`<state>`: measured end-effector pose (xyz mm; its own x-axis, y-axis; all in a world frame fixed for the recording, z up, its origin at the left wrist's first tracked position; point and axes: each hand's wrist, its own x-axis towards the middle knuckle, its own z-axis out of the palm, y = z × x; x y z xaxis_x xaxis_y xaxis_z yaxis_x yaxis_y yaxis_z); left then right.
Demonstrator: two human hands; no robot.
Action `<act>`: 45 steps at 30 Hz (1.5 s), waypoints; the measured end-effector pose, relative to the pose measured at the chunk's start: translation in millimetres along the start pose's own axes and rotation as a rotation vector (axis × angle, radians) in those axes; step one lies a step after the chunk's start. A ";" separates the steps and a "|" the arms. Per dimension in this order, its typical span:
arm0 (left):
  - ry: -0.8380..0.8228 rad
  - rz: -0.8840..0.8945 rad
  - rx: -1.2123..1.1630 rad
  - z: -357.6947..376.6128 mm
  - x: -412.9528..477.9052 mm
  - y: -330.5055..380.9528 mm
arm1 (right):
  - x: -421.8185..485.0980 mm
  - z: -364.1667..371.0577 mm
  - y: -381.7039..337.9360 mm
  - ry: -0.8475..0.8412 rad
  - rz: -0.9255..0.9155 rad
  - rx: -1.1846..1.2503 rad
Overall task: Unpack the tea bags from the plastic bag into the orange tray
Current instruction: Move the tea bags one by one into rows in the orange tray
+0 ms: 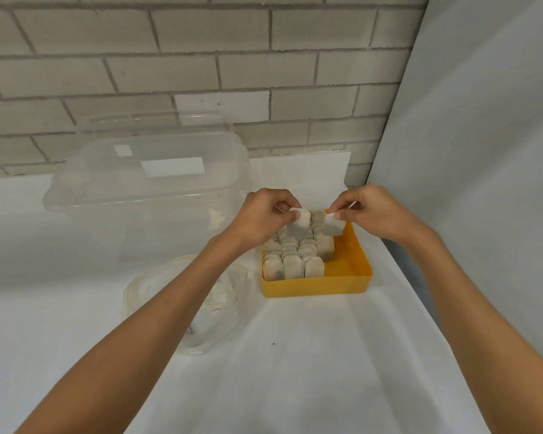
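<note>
Two small pale paper tea bags point(299, 227) hang over the far end of the shallow square orange plastic tray point(317, 289), one pinched by its top edge in the left hand point(264, 214), the other likewise in the right hand point(372, 211); on both hands the fingers point(281, 204) are curled in, thumb and fingertip closed on the paper. Below them the tray carries rows of upright tea bags across its left and middle, with a bare strip down its right side. Such bags should be nearly weightless, soft and easy to tear or crush, so a light pinch at the top seam looks the right hold, and they will likely need neighbours to lean on to stay upright. The crumpled clear plastic bag point(207, 303) lies on the tabletop just left of the tray, partly under the left forearm; whether any bags remain inside I cannot tell. Behind it stands a large clear plastic lidded box point(145, 189). The tabletop point(295, 371) has a white covering and meets a pale grey brick wall point(170, 57), with a plain pale panel point(483, 120) on the right
</note>
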<state>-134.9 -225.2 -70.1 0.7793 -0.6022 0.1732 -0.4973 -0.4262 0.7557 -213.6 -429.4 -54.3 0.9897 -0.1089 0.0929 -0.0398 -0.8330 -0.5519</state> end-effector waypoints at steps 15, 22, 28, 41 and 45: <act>0.008 -0.051 -0.082 1.9 -5.1 -3.9 | 20.6 51.9 31.0 -0.346 0.136 -0.272; 0.015 -0.042 -0.083 0.4 -8.3 -6.4 | 29.7 73.4 44.3 -0.207 0.191 -0.310; 0.017 -0.036 -0.091 -0.4 -9.4 -6.6 | 31.5 81.2 45.5 -0.143 0.154 -0.313; -0.016 -0.015 -0.111 7.8 -6.1 -8.3 | 18.5 74.4 52.9 -0.080 0.132 -0.226; -0.040 0.003 -0.081 14.6 0.6 -6.5 | 16.5 62.4 51.2 -0.011 0.097 -0.211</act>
<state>-136.7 -232.7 -84.0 0.7614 -0.6305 0.1511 -0.4658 -0.3698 0.8040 -190.7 -440.0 -132.7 0.9813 -0.1886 0.0379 -0.1613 -0.9142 -0.3718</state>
